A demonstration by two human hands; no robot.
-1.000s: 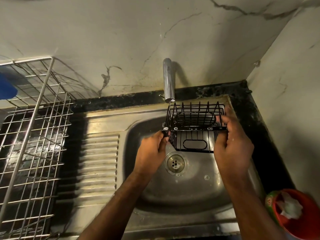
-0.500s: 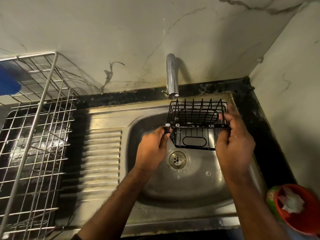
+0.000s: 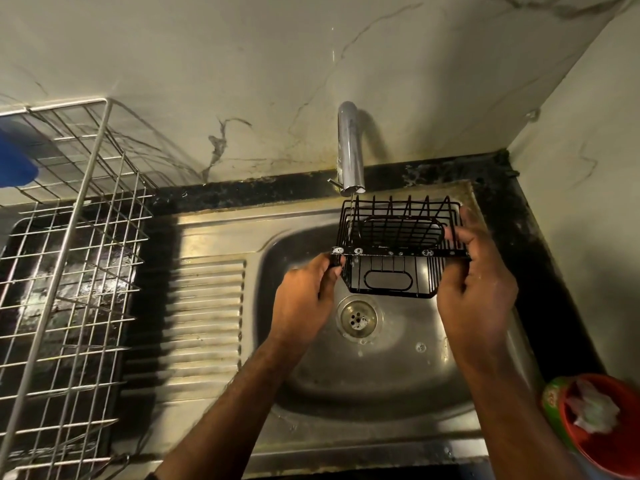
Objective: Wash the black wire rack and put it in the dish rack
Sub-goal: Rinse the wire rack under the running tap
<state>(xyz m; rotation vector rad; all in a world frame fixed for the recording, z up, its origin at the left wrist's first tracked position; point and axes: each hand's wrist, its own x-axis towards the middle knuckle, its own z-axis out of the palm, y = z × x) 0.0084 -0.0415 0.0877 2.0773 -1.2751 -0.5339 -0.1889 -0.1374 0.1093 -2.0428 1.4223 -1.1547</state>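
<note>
I hold a small black wire rack (image 3: 394, 244) over the steel sink (image 3: 381, 368), just under the chrome tap (image 3: 350, 150). A thin stream of water runs from the spout onto the rack's left end. My left hand (image 3: 304, 299) pinches the rack's left corner. My right hand (image 3: 478, 285) grips its right side, fingers wrapped over the wires. A few soap bubbles cling to the rack's front bar. The metal dish rack (image 3: 65, 258) stands at the far left on the dark counter.
The ribbed drainboard (image 3: 204, 313) lies between the sink and the dish rack. A red bowl (image 3: 602, 427) with a white scrub pad sits at the lower right. A blue object (image 3: 14, 161) shows at the left edge. Marble walls close the back and right.
Both hands keep their grip on the black rack. It has stayed under the spout with only slight shifts; the camera view has drifted a little.
</note>
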